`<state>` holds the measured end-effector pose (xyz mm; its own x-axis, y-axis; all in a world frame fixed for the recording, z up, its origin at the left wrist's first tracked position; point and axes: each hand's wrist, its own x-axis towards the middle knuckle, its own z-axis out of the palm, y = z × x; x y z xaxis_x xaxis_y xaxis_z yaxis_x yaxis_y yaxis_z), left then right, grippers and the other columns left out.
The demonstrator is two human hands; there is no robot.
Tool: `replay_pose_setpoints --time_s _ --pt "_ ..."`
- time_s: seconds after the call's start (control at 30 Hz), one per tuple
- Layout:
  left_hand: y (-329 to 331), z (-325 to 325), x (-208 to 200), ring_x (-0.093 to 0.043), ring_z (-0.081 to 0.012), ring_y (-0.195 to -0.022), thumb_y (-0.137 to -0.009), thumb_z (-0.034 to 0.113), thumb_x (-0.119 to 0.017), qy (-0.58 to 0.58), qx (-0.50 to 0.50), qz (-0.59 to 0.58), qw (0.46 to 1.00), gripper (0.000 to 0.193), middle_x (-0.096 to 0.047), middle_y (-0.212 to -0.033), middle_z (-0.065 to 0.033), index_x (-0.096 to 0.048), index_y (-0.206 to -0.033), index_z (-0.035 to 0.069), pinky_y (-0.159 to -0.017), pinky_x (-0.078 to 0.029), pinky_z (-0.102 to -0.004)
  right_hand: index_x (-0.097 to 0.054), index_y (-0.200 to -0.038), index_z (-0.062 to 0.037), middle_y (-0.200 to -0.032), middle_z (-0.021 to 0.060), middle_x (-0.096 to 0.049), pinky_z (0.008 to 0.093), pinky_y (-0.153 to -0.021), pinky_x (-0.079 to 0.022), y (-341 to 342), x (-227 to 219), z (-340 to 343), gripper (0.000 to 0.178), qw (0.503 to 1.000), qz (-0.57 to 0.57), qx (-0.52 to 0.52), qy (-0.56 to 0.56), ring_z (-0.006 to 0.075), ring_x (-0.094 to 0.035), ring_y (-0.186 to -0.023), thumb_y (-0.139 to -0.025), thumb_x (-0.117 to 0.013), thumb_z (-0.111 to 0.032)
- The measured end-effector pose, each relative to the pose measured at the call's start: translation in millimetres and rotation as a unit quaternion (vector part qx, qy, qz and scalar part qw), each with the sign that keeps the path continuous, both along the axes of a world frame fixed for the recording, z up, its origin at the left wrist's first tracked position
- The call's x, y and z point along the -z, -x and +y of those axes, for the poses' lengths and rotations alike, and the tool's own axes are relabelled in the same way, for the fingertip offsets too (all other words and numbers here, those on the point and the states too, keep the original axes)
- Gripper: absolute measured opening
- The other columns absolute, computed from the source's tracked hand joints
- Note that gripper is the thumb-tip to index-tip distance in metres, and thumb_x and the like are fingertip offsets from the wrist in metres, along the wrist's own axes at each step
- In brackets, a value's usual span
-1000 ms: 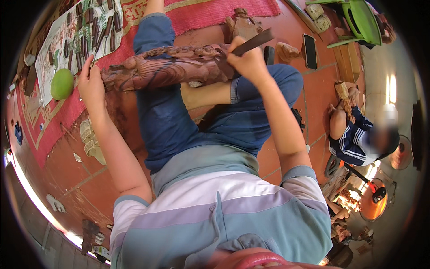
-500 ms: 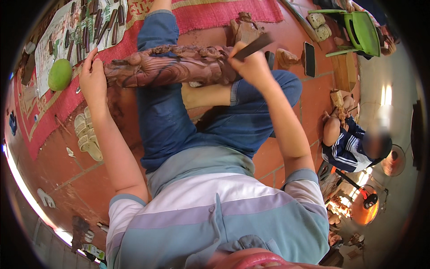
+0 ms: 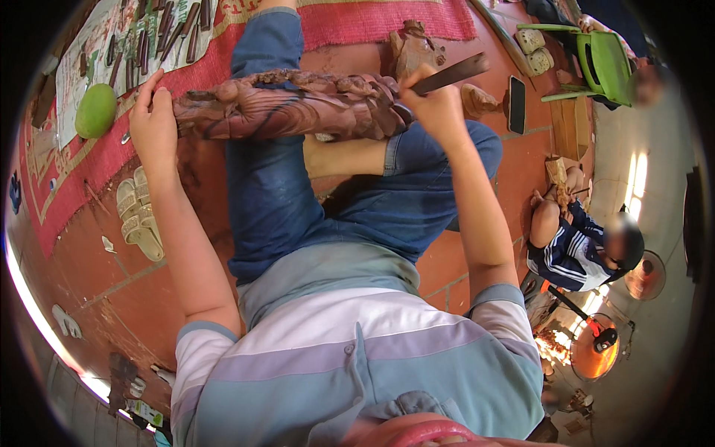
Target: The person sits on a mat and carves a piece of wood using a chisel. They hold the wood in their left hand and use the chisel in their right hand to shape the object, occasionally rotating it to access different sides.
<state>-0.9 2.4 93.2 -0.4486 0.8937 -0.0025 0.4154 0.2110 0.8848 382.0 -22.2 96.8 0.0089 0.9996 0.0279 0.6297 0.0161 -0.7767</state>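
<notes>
Head view: carving (image 3: 290, 108) above red floor tiles (image 3: 153, 313) (pink mat (image 3: 372, 24) alongside)

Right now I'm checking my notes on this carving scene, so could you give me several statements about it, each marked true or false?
1. The right hand holds a dark flat tool. True.
2. A green fruit lies to the left of the left hand. True.
3. The left hand rests on the green fruit. False: it is at the left end of the carved wood piece.
4. The phone lies on the red mat. False: it lies on the tiled floor, to the right of the right hand.
5. A green chair is at the upper right of the picture. True.
</notes>
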Motion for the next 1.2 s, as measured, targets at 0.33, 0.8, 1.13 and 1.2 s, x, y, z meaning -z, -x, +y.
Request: replay_pose_setpoints --time_s 0.33,0.8,1.13,1.2 --pt "1 -1 0 -0.037 -0.0036 -0.062 -0.086 0.019 -0.050 0.014 -0.015 0.002 1.000 0.031 -0.047 -0.070 0.0056 -0.062 -0.114 0.014 -0.058 -0.033 -0.0178 -0.057 -0.076 -0.0107 -0.069 0.0121 -0.062 0.0405 -0.063 -0.048 40 -9 -15 0.011 0.988 -0.151 0.020 0.004 0.0336 -0.061 -0.070 -0.070 -0.066 -0.014" --pt "5 2 11 -0.044 -0.0103 -0.059 -0.080 0.022 -0.049 0.001 -0.008 -0.001 1.000 0.035 -0.051 -0.065 -0.0007 -0.064 -0.111 0.017 -0.063 -0.040 -0.0255 -0.056 -0.071 -0.0043 -0.059 0.0057 -0.056 0.0279 -0.050 -0.044 -4 -1 5 0.007 0.999 0.019 0.012 0.039 0.0133 -0.056 -0.054 -0.070 -0.062 -0.001" --pt "12 0 23 -0.053 -0.0206 -0.097 -0.081 0.023 -0.054 -0.037 0.015 0.015 0.999 0.033 -0.057 -0.103 -0.0142 -0.062 -0.112 0.013 -0.087 -0.040 -0.0289 -0.054 -0.068 -0.0026 -0.064 0.0053 -0.056 0.0260 -0.056 -0.043 12 -10 -6 0.010 0.999 0.027 0.019 0.039 0.0106 -0.053 -0.061 -0.069 -0.063 0.001" --pt "5 -2 17 -0.052 -0.0178 -0.098 -0.082 0.021 -0.055 -0.049 0.016 -0.051 0.997 0.033 -0.057 -0.104 -0.0115 -0.062 -0.112 0.009 -0.088 -0.039 -0.0284 -0.055 -0.070 -0.0028 -0.064 0.0077 -0.056 0.0299 -0.056 -0.044 19 -8 -11 0.010 0.996 -0.057 0.004 0.065 0.0133 -0.054 -0.059 -0.067 -0.064 -0.001"
